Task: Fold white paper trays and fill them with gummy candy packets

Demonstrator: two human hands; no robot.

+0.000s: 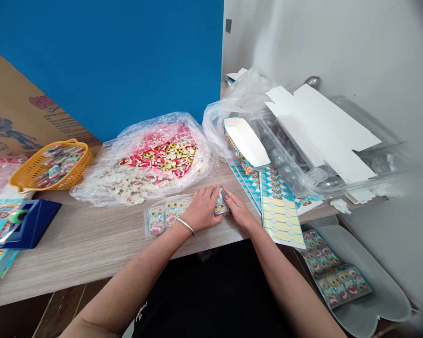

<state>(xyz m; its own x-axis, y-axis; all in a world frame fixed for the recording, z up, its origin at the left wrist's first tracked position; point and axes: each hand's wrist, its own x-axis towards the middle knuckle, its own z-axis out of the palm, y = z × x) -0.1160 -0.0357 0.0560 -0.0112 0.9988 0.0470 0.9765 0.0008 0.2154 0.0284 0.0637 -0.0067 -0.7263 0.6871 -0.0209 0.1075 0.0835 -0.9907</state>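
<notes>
Gummy-candy packets in a clear plastic strip (165, 215) lie on a wood-grain bench (88, 256), near its front edge, with one end apparently folded up. The person's left hand (201, 209), wearing a silver bangle (185, 226), and right hand (238, 212) close on that end from either side, their fingertips pressed together and pinching it. The step in hand looks like folding the strip into a compact stack, and the next move seems to call for keeping the fold firm. Just beyond lie a plastic bag of loose gummies (151, 164), printed card sheets (278, 206) and a white-lined paper tray (246, 143). A yellow basket (51, 164) and a blue tape dispenser (26, 225) sit further left.
</notes>
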